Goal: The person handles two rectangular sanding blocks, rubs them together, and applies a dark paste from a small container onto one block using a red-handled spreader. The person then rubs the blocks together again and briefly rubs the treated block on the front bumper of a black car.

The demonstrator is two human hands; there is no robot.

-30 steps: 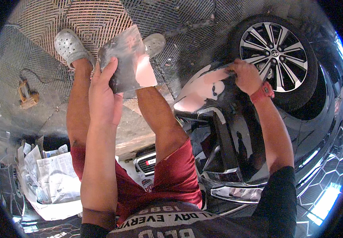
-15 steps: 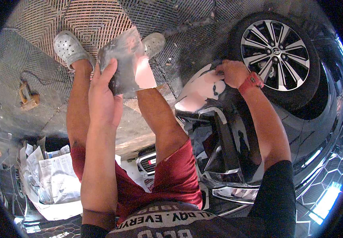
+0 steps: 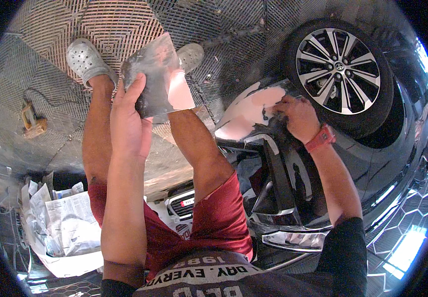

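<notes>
My left hand grips the near-left edge of a flat grey mixing plate, thumb on top. A smooth lump of pink body filler lies along the plate's right side, with thinner pink smears above it. My right hand, with a red watch at the wrist, is at the right side of the black car's bumper corner. Its fingers are bent and closed; whatever they hold is hidden. Pale pink filler covers much of that corner, with a dark patch showing near my fingertips.
A car wheel stands just beyond my right hand, and a headlight is nearer me. A box of newspaper sits at lower left. An orange-brown tool lies on the patterned floor to the left.
My right hand has come nearer to me along the bumper, away from its far edge, and pink filler now shows there. My left hand and the plate have barely moved.
</notes>
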